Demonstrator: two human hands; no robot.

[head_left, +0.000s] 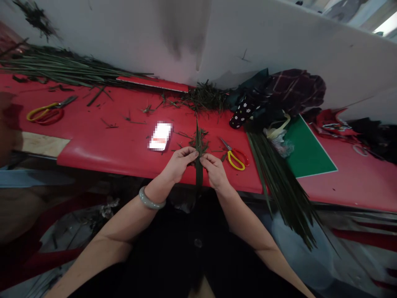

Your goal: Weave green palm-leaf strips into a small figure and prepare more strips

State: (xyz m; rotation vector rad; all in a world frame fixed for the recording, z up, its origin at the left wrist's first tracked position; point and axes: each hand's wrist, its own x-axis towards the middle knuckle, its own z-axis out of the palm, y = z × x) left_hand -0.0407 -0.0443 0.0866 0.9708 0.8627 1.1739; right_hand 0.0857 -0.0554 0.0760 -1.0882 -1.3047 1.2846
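A long green leaf strip (199, 170) stands between my two hands at the front edge of the red-covered table, its thin tip pointing away from me. My left hand (182, 160) pinches it from the left with thumb and finger. From the other side my right hand (214, 166) pinches the same strip, the fingertips of both hands almost touching. Leaf scraps (203, 138) lie just beyond my fingers. Right of my right hand rest yellow-and-red-handled scissors (236, 159). To the left lies a phone (160, 135) with a lit, blurred screen.
Long leaves (279, 182) hang over the table's front edge at right, beside a green board (310, 153). Behind are a trimmings heap (207, 97), a flowered black item (243, 111) and plaid cloth (297, 89). More scissors (51, 111) and a leaf pile (62, 66) lie left.
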